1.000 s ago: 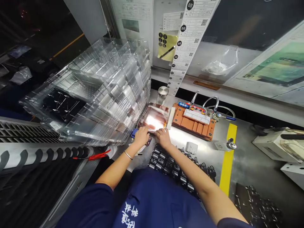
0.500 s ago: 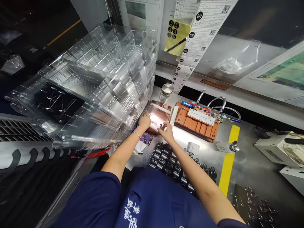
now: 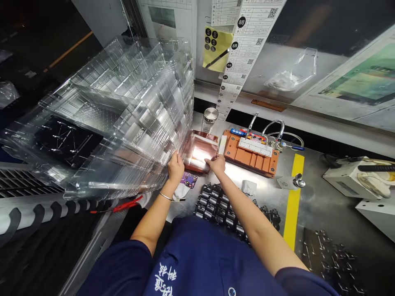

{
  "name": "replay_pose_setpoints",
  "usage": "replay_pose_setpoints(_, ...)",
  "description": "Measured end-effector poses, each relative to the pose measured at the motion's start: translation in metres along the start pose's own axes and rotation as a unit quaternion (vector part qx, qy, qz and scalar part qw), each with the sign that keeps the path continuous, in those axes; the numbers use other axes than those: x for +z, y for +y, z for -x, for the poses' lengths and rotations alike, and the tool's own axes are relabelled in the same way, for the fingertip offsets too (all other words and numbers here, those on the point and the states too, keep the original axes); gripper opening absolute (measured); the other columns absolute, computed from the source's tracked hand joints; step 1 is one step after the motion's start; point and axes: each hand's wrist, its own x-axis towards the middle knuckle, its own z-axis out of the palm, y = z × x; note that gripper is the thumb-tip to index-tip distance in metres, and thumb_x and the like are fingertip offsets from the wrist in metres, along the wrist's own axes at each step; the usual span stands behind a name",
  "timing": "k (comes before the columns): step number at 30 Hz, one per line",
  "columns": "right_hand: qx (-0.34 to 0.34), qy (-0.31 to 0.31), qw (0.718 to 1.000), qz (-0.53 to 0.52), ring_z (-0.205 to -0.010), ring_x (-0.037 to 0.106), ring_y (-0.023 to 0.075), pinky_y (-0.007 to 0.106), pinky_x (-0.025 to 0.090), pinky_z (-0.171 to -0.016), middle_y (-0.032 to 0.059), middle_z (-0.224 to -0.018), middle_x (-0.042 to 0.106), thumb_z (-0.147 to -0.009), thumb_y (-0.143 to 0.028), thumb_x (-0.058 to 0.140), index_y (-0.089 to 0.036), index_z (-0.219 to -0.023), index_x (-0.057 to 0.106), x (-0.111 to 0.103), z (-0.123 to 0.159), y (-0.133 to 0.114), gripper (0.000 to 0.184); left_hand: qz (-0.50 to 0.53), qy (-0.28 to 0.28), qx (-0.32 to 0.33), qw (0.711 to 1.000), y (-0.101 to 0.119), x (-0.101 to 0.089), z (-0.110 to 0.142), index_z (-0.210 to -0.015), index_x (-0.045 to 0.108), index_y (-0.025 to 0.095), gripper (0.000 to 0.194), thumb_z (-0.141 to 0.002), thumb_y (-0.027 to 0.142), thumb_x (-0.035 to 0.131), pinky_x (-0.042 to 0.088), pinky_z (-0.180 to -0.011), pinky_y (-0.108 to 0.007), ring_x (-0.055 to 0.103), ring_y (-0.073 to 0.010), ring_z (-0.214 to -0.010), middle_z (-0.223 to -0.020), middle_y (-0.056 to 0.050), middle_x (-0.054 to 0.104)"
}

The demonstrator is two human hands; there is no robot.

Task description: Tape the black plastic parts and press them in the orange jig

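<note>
A copper-coloured, shiny film stack [image 3: 202, 154] lies on the metal bench in front of me, with a bright glare on it. My right hand [image 3: 217, 165] is closed at its lower right edge, thumb lying on the sheet. My left hand [image 3: 175, 167], with a bangle at the wrist, is closed beside the stack's left side, against the clear trays; what its fingers pinch cannot be made out. Clear plastic trays [image 3: 148, 111] are piled high at the left. Below the film are a purple patterned phone-like object [image 3: 189, 179] and rows of black parts [image 3: 212, 203].
An orange fixture [image 3: 251, 154] with hoses stands right of the film; a glass jar [image 3: 210, 119] with a metal lid is behind. A white bottle [image 3: 290, 181] stands by yellow tape [image 3: 293, 205]. Red-handled pliers [image 3: 126, 204] lie at left. More black parts [image 3: 330, 261] sit lower right.
My left hand has moved left and down, away from the film's middle toward the trays. My right hand has stayed at the film's lower right edge. The view has shifted slightly.
</note>
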Motion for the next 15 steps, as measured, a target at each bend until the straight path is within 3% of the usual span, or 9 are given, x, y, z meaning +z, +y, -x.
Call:
replay_pose_setpoints(4, 0.008, -0.006, 1.000, -0.018, -0.074, 0.064, 0.0250, 0.034, 0.049, -0.067, 0.0115, -0.081, 0.069, -0.066, -0.048, 0.069, -0.014, -0.088, 0.063, -0.004, -0.006, 0.013, 0.041, 0.101, -0.003, -0.037, 0.994, -0.008, 0.002, 0.012, -0.111, 0.055, 0.012, 0.026, -0.094, 0.021, 0.037, 0.056, -0.072, -0.026, 0.071, -0.0161, -0.078, -0.101, -0.014, 0.071)
replay_pose_setpoints(7, -0.016, -0.008, 1.000, -0.020, -0.073, 0.064, 0.0239, 0.034, 0.048, -0.069, 0.0091, -0.071, 0.067, -0.078, -0.042, 0.056, -0.016, -0.075, 0.067, -0.015, -0.003, 0.015, 0.028, 0.118, -0.018, -0.054, 0.991, -0.009, 0.002, 0.016, -0.112, 0.055, 0.011, 0.026, -0.093, 0.018, 0.038, 0.056, -0.071, -0.026, 0.072, -0.0166, -0.079, -0.103, -0.015, 0.071)
replay_pose_setpoints(12, -0.098, 0.027, 0.993, -0.064, -0.103, 0.060, 0.0270, 0.037, 0.047, -0.086, 0.0150, -0.108, 0.066, -0.085, -0.039, 0.046, -0.016, -0.100, 0.069, -0.042, 0.030, 0.000, 0.036, 0.029, -0.015, 0.010, 0.999, 0.002, -0.002, 0.021, -0.115, 0.057, 0.012, 0.030, -0.094, 0.021, 0.038, 0.054, -0.081, -0.031, 0.070, -0.0202, -0.089, -0.103, -0.016, 0.071)
replay_pose_setpoints(15, -0.112, -0.069, 0.967, -0.218, -0.092, 0.064, 0.0234, 0.037, 0.053, -0.075, 0.0115, -0.104, 0.067, -0.085, -0.047, 0.045, -0.016, -0.109, 0.065, -0.049, 0.062, -0.014, 0.044, -0.021, -0.037, 0.067, 0.997, 0.015, 0.002, 0.030, -0.117, 0.058, 0.011, 0.031, -0.095, 0.021, 0.038, 0.053, -0.083, -0.033, 0.070, -0.0224, -0.092, -0.102, -0.017, 0.071)
